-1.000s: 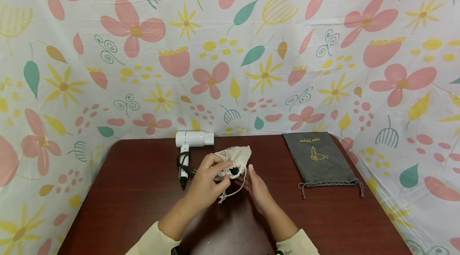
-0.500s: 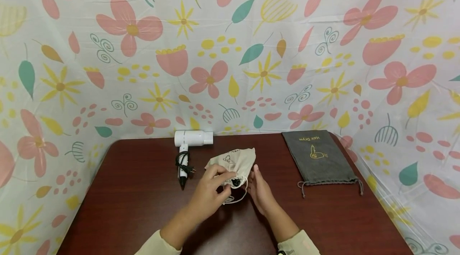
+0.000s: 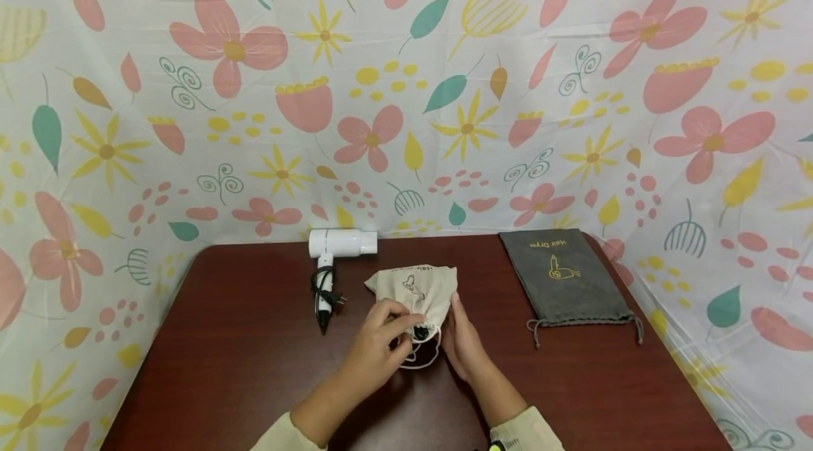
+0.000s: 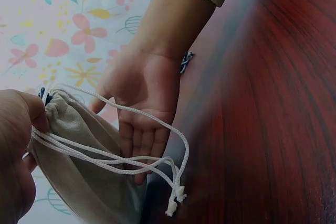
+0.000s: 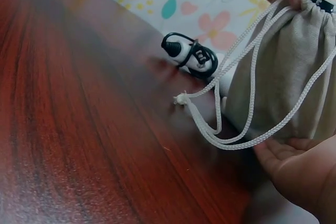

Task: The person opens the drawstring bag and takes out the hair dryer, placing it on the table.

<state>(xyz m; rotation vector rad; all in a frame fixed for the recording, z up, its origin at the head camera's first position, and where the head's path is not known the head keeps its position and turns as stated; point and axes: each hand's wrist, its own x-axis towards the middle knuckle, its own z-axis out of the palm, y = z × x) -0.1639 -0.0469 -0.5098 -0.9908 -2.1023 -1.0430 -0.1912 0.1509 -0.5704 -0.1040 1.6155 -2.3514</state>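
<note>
- My left hand [image 3: 380, 341] is at the 7 o'clock side of a beige cloth drawstring bag [image 3: 422, 299], pinching its gathered mouth between thumb and fingers.
- My right hand [image 3: 466, 341] is at the bag's 4 o'clock side; its fingers are extended and rest against the cloth, gripping nothing.
- The bag is straight ahead of me, between my hands, its mouth turned toward 6 o'clock; a dark hair-dryer drawing and the word "Hair" show on its face.
- Something black [image 3: 420, 332] shows in the bag's mouth; I cannot tell what it is.
- The bag's white drawcord [image 5: 181, 98] hangs in loose loops from the mouth, its ends knotted.
- Between 9 and 10 o'clock from the bag, a white hair dryer [image 3: 343, 244] lies on the table [image 3: 241, 352], its barrel's narrow end toward 3 o'clock and its handle toward 6.
- A black power cord [image 3: 322, 279] is wound round that handle, the plug sticking out toward 4 o'clock.
- At 3 o'clock, well apart from the bag, a grey drawstring pouch [image 3: 587, 299] lies flat, its gold "Hair Dryer" lettering upside down to me.
</note>
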